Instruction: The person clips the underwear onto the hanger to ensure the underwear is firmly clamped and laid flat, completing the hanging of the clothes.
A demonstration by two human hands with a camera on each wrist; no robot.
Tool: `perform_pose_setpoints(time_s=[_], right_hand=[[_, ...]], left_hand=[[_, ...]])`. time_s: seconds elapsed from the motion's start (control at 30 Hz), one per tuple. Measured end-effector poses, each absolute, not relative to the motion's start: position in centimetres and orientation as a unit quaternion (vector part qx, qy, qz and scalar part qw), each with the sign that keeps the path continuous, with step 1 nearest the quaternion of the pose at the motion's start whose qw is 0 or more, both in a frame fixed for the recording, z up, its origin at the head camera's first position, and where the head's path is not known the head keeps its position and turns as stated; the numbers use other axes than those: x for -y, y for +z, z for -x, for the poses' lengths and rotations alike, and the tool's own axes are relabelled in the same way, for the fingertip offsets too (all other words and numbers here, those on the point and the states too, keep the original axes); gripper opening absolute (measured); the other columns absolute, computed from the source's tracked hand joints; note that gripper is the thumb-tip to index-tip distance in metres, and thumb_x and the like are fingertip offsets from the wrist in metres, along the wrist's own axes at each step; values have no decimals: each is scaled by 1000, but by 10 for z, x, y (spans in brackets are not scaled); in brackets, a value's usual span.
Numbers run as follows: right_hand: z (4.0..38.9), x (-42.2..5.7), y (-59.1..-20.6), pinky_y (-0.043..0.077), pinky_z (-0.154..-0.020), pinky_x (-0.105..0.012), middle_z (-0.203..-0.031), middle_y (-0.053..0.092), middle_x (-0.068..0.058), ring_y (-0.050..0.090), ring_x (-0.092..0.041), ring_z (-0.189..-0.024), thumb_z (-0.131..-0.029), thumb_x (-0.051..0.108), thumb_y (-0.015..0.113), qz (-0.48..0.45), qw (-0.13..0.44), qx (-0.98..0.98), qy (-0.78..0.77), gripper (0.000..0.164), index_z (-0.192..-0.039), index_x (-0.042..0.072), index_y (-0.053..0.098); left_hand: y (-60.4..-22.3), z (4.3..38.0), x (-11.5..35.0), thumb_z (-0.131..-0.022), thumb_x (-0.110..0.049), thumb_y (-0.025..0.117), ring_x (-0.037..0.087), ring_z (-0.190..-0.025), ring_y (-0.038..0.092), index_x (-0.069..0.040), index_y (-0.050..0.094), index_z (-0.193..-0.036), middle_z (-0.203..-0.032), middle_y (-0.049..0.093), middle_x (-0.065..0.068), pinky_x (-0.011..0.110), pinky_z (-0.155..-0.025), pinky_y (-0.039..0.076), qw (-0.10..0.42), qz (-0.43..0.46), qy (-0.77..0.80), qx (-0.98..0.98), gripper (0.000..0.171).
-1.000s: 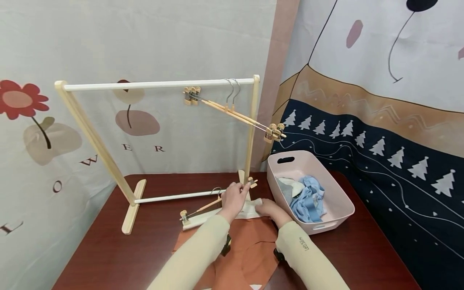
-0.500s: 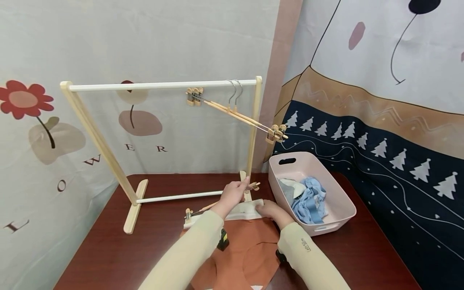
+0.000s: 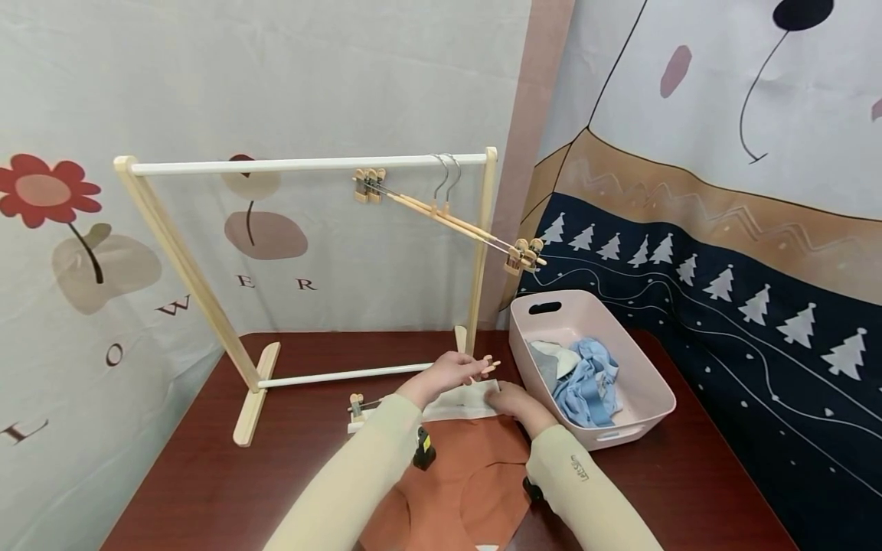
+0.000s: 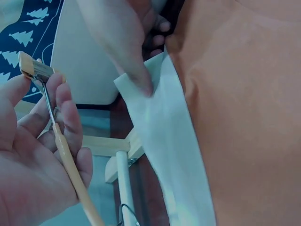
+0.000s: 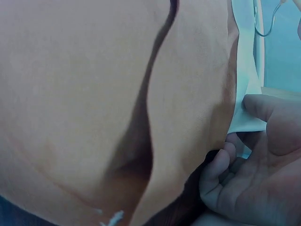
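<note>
An orange garment [image 3: 455, 467] with a white waistband [image 3: 458, 403] lies on the table, its waistband toward the rack. My left hand [image 3: 444, 373] holds the right end of a wooden clip hanger, thumb and fingertips at its clip [image 4: 40, 70]; the hanger's bar [image 4: 70, 165] runs across the fingers in the left wrist view. That clip is apart from the cloth. The clip [image 3: 356, 405] at the hanger's left end sits at the waistband's left end. My right hand [image 3: 513, 402] pinches the waistband's right corner, thumb on top. Most of the hanger is hidden behind my left hand and sleeve.
A wooden rack with a white top rail [image 3: 276, 164] stands at the back. Two clip hangers [image 3: 444, 218] hang near its right post. Right of my hands, a pink basket [image 3: 644, 383] holds blue cloth [image 3: 589, 383] and grey-white cloth [image 3: 551, 360].
My left hand has lowered and turned, bringing the hanger's right clip down and slightly right, toward the waistband. My right hand keeps its pinch on the corner.
</note>
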State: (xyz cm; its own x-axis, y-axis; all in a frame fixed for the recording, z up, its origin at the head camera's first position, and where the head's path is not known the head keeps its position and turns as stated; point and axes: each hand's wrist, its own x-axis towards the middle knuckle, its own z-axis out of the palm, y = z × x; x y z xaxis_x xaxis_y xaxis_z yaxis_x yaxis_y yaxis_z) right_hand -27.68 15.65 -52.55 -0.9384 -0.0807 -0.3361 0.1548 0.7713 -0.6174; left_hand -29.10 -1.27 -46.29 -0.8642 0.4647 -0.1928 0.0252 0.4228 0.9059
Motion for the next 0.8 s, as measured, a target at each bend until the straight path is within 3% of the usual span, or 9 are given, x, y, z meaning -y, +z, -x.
perform_pose_setpoints(time_s=[0.07,0.2,0.33,0.43,0.53,0.7,0.8], right_hand=[[278,-157,-527,49,-63,-39,-121,57,-22,57,-29,-91,-94,26,47,-20,175,-925,-338,46,-129,-4,51],[277,-158,-527,48,-61,-37,-115,59,-22,56,-28,-85,-95,24,47,-11,172,-925,-339,43,-127,-5,52],[277,-159,-529,42,-53,-31,-88,59,-17,51,-23,-68,-96,20,46,-8,163,-927,-338,33,-116,-3,57],[277,-159,-530,40,-52,-30,-79,54,-13,48,-21,-64,-96,19,45,-8,160,-929,-334,29,-109,-2,58],[277,-159,-529,41,-53,-31,-83,55,-13,50,-22,-66,-96,20,45,-7,163,-931,-328,28,-108,-2,58],[278,-158,-529,45,-56,-34,-101,60,-19,55,-25,-75,-97,22,45,-12,176,-929,-326,35,-120,-2,55],[278,-158,-528,47,-61,-38,-117,58,-23,57,-29,-87,-97,22,45,-18,181,-925,-335,44,-132,-3,47]], left_hand=[[-464,289,13,-95,-36,55,32,-89,61,4,67,-102,-90,70,11,48,-91,45,218,-150,523,-810,43],[-462,286,12,-94,-36,57,37,-94,60,3,68,-101,-83,70,6,51,-94,42,236,-144,516,-811,41],[-460,284,11,-92,-33,61,23,-88,60,-1,69,-106,-91,68,13,43,-90,48,239,-140,502,-819,36],[-460,284,9,-92,-30,62,18,-91,60,-3,67,-113,-103,67,15,37,-86,50,229,-140,495,-826,35],[-462,283,8,-92,-28,61,18,-97,58,-3,62,-122,-109,64,11,34,-84,49,213,-144,496,-829,39],[-462,282,7,-91,-23,63,14,-74,47,-2,52,-130,-85,52,1,25,-64,41,167,-149,506,-833,45],[-461,283,7,-93,-29,60,16,-75,49,-6,51,-128,-84,52,3,27,-64,40,135,-145,513,-835,43]])
